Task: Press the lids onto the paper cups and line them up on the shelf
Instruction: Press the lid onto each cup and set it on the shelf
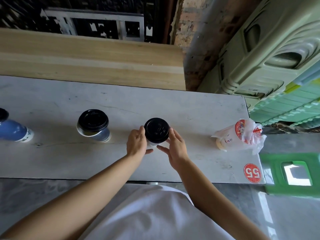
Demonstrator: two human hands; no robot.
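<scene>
The cup (154, 142) with a black lid (156, 130) on top stands near the middle of the pale table (52, 156), and the left hand (136, 144) and the right hand (174, 146) are on either side of it with fingers spread, touching the lid's edge but maybe not squeezing, as the cup's sides are mostly hidden. To its left stands a second cup (94, 129) with a black lid, and a blue cup (14, 129) sits at the far left edge. A plastic bag (242, 135) with more cups inside lies to the right, near a red sticker (252, 172).
</scene>
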